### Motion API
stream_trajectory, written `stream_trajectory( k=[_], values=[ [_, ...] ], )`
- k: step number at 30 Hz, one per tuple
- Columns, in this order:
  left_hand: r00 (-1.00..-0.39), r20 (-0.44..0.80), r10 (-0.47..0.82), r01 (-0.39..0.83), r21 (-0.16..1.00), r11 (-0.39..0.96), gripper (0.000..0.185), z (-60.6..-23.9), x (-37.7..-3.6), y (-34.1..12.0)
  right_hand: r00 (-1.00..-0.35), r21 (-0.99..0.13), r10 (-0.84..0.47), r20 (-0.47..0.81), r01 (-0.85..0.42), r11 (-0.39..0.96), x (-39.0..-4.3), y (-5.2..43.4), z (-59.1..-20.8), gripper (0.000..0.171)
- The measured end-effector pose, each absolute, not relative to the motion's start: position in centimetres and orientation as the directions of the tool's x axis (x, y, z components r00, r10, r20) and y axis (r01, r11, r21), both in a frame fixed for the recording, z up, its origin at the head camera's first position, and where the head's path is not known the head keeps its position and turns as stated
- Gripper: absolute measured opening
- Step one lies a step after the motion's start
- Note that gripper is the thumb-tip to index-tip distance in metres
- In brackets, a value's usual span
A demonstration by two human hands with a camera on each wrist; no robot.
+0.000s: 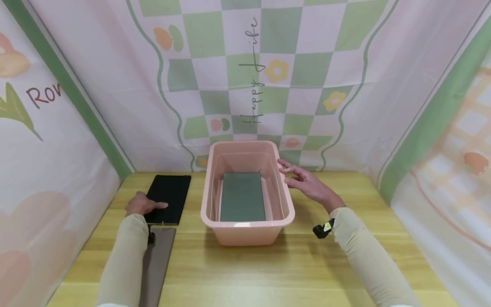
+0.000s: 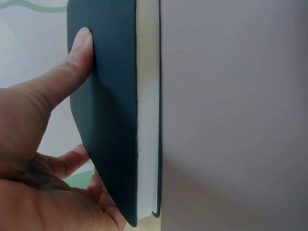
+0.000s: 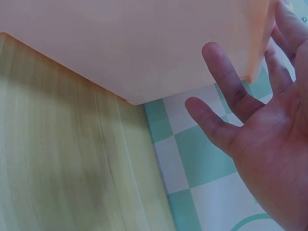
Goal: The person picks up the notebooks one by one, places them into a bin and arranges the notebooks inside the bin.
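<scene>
A black hardcover notebook lies on the left of the table. My left hand grips it at its left side; in the left wrist view the thumb presses on the dark cover and the other fingers curl at the edge, partly hidden. To its right stands a pink plastic bin, with a grey-green book lying inside. My right hand is at the bin's right rim, fingers spread and fairly straight; the right wrist view shows the fingers beside the bin's outer wall.
A grey-brown flat book lies in front of the black notebook, partly under my left forearm. The wooden table meets a green-and-white checked cloth backdrop behind the bin. Cloth panels hang on both sides.
</scene>
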State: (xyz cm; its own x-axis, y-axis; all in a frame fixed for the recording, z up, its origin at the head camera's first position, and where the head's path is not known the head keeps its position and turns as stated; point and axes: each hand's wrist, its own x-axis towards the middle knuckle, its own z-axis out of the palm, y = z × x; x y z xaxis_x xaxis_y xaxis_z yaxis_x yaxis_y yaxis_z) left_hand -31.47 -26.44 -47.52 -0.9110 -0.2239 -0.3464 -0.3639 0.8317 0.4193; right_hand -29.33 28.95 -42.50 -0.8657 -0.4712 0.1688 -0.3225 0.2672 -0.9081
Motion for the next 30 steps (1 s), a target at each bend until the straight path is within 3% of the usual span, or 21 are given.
stream_trajectory(
  k=[9,20,30],
  values=[
    [-0.920,-0.315,-0.231,-0.358,0.442,0.822,0.112,-47.38,-31.43,-26.09,-0.863,-0.919,-0.472,0.180,-0.319,0.233,-29.19,28.86,-42.32,0.030],
    [-0.943,-0.257,-0.212,-0.319,0.508,0.801,0.108,-47.89,-30.96,-26.32,-0.869,-0.918,-0.468,0.157,-0.304,0.256,-29.26,28.82,-42.63,0.039],
    [-0.955,-0.235,-0.183,-0.276,0.467,0.840,0.097,-47.55,-31.37,-26.10,-0.848,-0.909,-0.492,0.198,-0.347,0.230,-29.52,28.98,-42.95,0.040]
  ],
)
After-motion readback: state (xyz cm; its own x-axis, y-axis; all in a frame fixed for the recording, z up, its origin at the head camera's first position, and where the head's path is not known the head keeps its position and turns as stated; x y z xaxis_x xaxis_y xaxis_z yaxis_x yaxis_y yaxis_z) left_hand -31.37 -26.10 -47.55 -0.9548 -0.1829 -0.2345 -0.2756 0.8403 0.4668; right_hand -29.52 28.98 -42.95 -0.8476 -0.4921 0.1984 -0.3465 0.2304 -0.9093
